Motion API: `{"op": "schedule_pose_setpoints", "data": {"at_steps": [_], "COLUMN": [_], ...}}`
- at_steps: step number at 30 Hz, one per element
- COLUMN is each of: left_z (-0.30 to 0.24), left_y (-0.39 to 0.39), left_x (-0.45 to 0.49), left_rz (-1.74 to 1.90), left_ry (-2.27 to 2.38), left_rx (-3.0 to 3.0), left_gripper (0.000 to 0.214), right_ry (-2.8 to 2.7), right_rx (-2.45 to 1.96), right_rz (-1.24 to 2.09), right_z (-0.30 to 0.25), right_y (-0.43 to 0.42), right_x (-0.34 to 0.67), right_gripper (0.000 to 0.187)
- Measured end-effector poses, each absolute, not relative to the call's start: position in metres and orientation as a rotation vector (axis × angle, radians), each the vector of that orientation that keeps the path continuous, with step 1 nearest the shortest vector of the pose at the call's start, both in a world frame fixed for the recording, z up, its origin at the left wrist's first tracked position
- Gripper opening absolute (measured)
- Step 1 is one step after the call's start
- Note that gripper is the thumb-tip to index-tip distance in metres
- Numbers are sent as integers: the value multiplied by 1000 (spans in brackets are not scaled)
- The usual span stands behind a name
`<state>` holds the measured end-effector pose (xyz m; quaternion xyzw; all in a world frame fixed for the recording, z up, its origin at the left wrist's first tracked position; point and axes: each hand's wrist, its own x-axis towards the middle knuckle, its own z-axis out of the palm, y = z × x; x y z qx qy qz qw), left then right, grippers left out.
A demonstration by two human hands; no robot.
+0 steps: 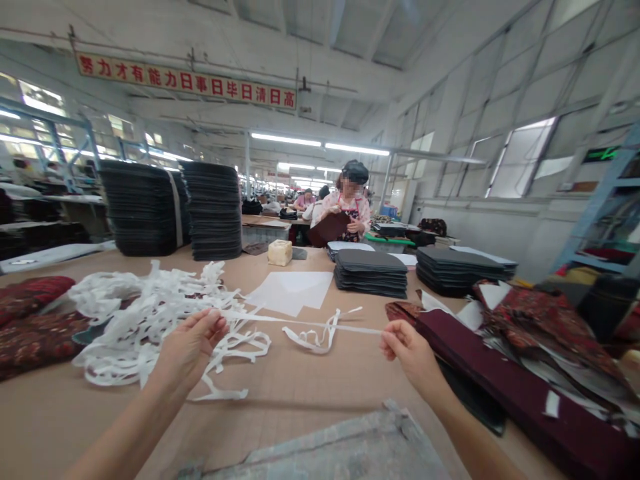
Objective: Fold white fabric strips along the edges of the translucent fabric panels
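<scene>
A narrow white strip (310,324) is stretched nearly level above the table, one end in each hand. My left hand (197,333) pinches its left end, in front of a tangled heap of white strips (125,320). The right end sits between the thumb and fingers of my right hand (405,343), close to a dark maroon panel (490,360). Beneath the taut strip, a few loose white strip pieces (315,341) lie curled on the brown tabletop (300,380). White sheets (293,290) rest just beyond them.
Tall stacks of dark panels (213,210) stand at the back left; lower stacks (370,273) sit back right. A yellowish block (280,253) lies between. Patterned fabric (560,327) is piled right, and greyish cloth (330,447) lies at the front. Across the table, a person (345,207) holds a dark panel.
</scene>
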<state>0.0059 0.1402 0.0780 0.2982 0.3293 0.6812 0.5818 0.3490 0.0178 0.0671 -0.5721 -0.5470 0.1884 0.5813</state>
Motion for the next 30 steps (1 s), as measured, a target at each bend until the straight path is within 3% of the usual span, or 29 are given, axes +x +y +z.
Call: {"op": "schedule_pose_setpoints", "data": {"at_steps": [12, 22, 30], "left_z": [76, 78, 66], "left_y": [138, 136, 127], "left_x": [9, 7, 25], "left_rz": [1603, 1606, 1348], "left_ry": [698, 719, 777], "left_rx": [736, 802, 935], "left_gripper": [11, 14, 18], "right_ry": [-1276, -1042, -818], "right_rx": [-1490, -1432, -888], "right_rz": [718, 697, 647], "right_z": [68, 59, 87], "right_y": [28, 30, 17], "right_x": [375, 394, 377], "right_gripper": [41, 45, 24]}}
